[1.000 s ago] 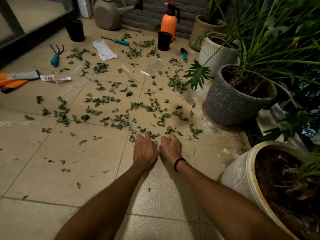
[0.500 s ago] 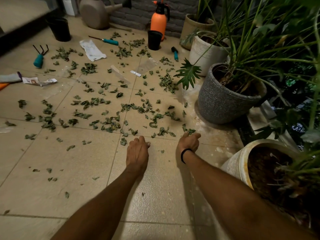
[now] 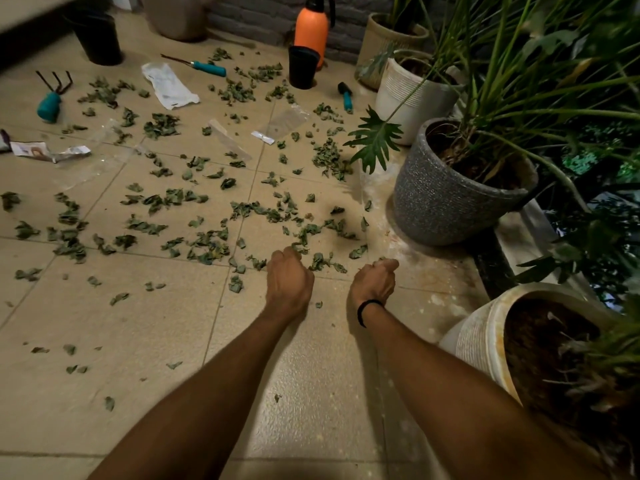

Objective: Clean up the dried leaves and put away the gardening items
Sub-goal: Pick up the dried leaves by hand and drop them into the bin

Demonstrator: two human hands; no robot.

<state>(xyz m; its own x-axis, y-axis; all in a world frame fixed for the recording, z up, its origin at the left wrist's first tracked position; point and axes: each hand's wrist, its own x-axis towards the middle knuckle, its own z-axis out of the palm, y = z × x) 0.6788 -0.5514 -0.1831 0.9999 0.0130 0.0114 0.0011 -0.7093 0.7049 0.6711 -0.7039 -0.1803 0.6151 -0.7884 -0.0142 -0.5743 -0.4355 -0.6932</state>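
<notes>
Dried green leaves (image 3: 207, 244) lie scattered across the tiled floor (image 3: 173, 341). My left hand (image 3: 289, 280) is knuckles-up at the near edge of the spread, fingers curled down into a few leaves. My right hand (image 3: 374, 280), with a black band at the wrist, is curled beside it, and leaf bits show at its fingertips. A small clump of leaves (image 3: 325, 263) lies between the hands. Farther back lie a teal-handled hand rake (image 3: 48, 105), a teal-handled tool (image 3: 207, 68), a short teal tool (image 3: 346, 98), and an orange sprayer (image 3: 311, 29).
Two black pots (image 3: 98, 39) (image 3: 303, 67) and a watering can (image 3: 176, 19) stand at the back. A white packet (image 3: 169, 86), clear bags (image 3: 228, 142) and a wrapper (image 3: 45, 152) litter the floor. A grey planter (image 3: 450, 202), a white planter (image 3: 412, 98) and a cream planter (image 3: 478, 337) line the right side.
Both hands have spread apart from side by side. The right hand reached right toward the leaves near the grey planter, and both hands' fingers have curled onto leaves. The view shifted right.
</notes>
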